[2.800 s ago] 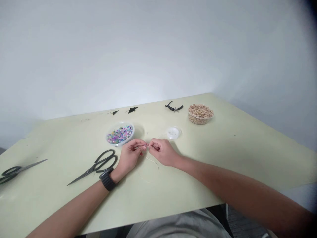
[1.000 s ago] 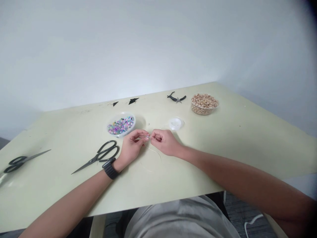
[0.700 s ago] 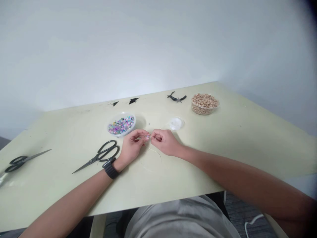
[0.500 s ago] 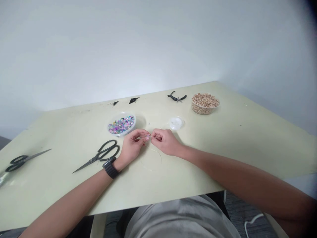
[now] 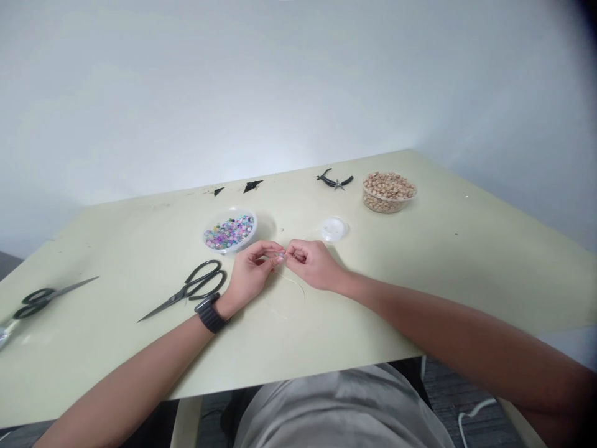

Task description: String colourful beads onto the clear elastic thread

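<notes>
My left hand (image 5: 254,269), with a black watch (image 5: 211,313) on its wrist, pinches a small bead (image 5: 281,254) between thumb and fingertips. My right hand (image 5: 313,264) is closed in a pinch, its fingertips meeting the left ones at the bead. What the right fingers hold is too small to make out. A thin, pale thread (image 5: 298,284) curves down from below the hands onto the table. Just behind my left hand stands a clear bowl of multicoloured beads (image 5: 231,232). Large black-handled scissors (image 5: 189,288) lie left of that hand.
A white spool-like round piece (image 5: 334,229) rests behind my right hand. Farther back are black-handled pliers (image 5: 334,181) and a tub of tan, bean-like pieces (image 5: 388,191). Another pair of scissors (image 5: 44,300) lies far left. Black scraps (image 5: 252,186) sit near the wall.
Both hands stay together at the bead, with only a slight shift of the fingers. The whole view has moved a little.
</notes>
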Tool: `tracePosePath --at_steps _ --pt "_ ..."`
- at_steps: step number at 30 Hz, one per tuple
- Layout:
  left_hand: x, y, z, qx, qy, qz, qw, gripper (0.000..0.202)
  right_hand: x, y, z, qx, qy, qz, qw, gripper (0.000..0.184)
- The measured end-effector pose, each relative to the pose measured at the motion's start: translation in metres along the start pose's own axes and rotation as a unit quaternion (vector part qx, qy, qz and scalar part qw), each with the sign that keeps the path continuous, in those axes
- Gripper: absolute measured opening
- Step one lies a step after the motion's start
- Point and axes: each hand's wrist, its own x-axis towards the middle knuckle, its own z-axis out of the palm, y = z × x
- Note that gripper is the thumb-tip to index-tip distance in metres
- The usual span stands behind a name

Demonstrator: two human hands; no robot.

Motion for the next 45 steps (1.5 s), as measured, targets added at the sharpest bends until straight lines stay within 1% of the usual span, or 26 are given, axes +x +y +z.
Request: tracePosePath --at_steps 7,19,31,39,45 --pt "0.0007 0.0013 0.0004 -0.002 0.005 0.002 1.000 0.020 0.0004 0.0015 0.0002 -0.006 0.000 -0.009 1.000 0.025" --pt "0.0022 0.0017 0.0007 -0.022 0.018 -0.018 0.999 0.023 0.0003 0.0020 0.0001 -0.003 0.002 -0.007 1.000 0.023" --pt "0.0018 0.0018 -0.0006 -0.026 0.020 -0.013 0.999 0.022 0.0004 0.0007 -0.0001 0.001 0.007 -0.006 1.000 0.020" --pt "0.0027 -0.0007 -0.0016 -0.051 0.023 -0.051 0.997 0.029 0.0005 0.0010 -0.0003 -0.001 0.017 -0.005 1.000 0.018" --pt "0.0033 -0.0022 -0.0020 -0.053 0.017 -0.047 0.997 0.024 -0.0002 -0.0003 -0.0004 0.011 0.019 -0.007 1.000 0.020"
